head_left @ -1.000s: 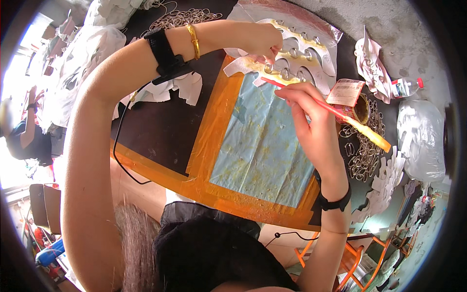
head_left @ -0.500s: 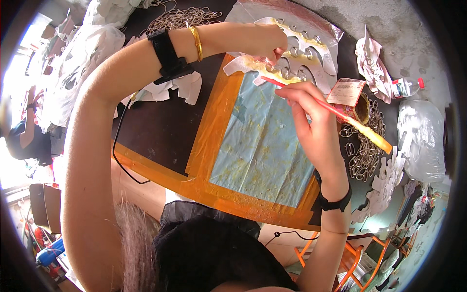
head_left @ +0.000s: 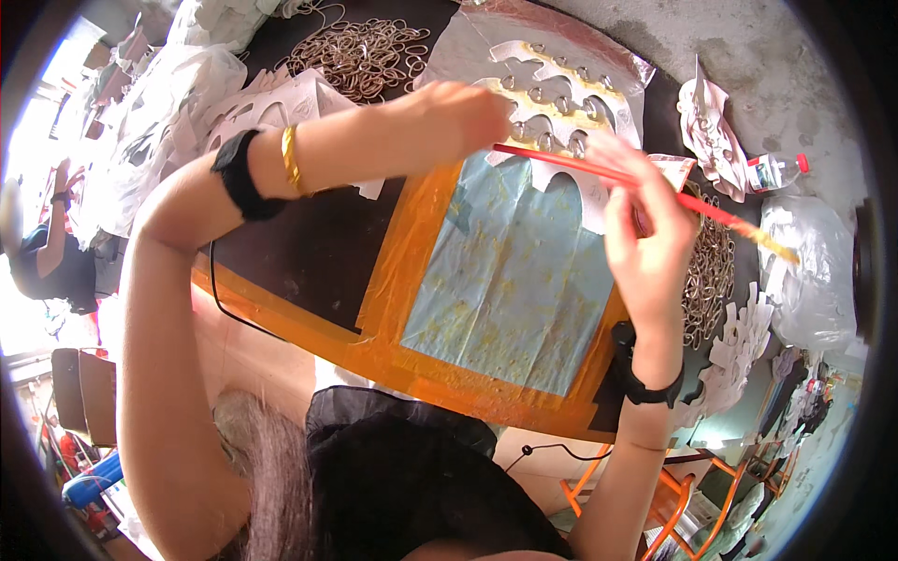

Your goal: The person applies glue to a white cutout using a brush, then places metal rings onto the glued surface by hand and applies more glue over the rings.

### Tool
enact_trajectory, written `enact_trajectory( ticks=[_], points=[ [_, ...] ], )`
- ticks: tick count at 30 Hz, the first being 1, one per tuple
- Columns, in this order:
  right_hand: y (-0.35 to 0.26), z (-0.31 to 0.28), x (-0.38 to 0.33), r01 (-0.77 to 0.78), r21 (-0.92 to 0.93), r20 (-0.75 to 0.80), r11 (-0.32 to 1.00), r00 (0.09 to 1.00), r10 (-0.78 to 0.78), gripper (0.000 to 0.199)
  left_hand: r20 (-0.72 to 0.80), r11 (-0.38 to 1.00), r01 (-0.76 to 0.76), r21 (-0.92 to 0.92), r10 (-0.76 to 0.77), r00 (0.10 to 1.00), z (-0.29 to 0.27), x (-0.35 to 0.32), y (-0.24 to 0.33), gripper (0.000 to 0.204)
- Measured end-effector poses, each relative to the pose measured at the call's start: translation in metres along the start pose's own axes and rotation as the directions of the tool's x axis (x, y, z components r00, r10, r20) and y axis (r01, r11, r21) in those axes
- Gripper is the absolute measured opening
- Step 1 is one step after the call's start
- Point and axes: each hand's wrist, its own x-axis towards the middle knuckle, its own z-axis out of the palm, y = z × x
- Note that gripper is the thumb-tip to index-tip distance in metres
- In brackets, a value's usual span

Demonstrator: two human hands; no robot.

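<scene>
My right hand (head_left: 650, 220) grips a thin red brush (head_left: 716, 215), whose outer end is coated in yellow. The brush's other end points left, close to my left hand (head_left: 472, 117). Motion blurs the left hand, so its fingers cannot be made out; it is over the left end of the white scalloped strips (head_left: 599, 92). These strips lie in rows at the far side of the table, with yellowish smears and metal rings along them. The nearest strip (head_left: 593, 201) overlaps a blue sheet (head_left: 510, 280), which has yellow stains.
Metal rings are heaped at the back left (head_left: 360, 51) and on the right (head_left: 708, 285). White cut pieces (head_left: 267, 103) lie under my left forearm, others (head_left: 739, 341) at the right edge. A bottle with a red cap (head_left: 776, 171) and a clear plastic bag (head_left: 809, 271) stand further right.
My left hand has drawn back left from the strips. My right hand has shifted right with the brush. The nearest strip sits farther right and closer to me.
</scene>
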Motion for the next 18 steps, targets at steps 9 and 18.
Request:
enact_trajectory(
  ticks=[9,18],
  points=[
    [0.008,-0.012,-0.001,-0.127,0.314,-0.194,0.941,0.962,0.194,0.033,-0.072,0.99,0.006,0.139,0.004,0.997,0.013,-0.023,0.048,0.042],
    [0.006,-0.004,-0.005,-0.209,0.286,-0.1,0.935,0.964,0.246,0.02,0.041,0.993,0.051,0.11,-0.056,0.998,0.018,-0.03,0.053,0.054]
  ],
)
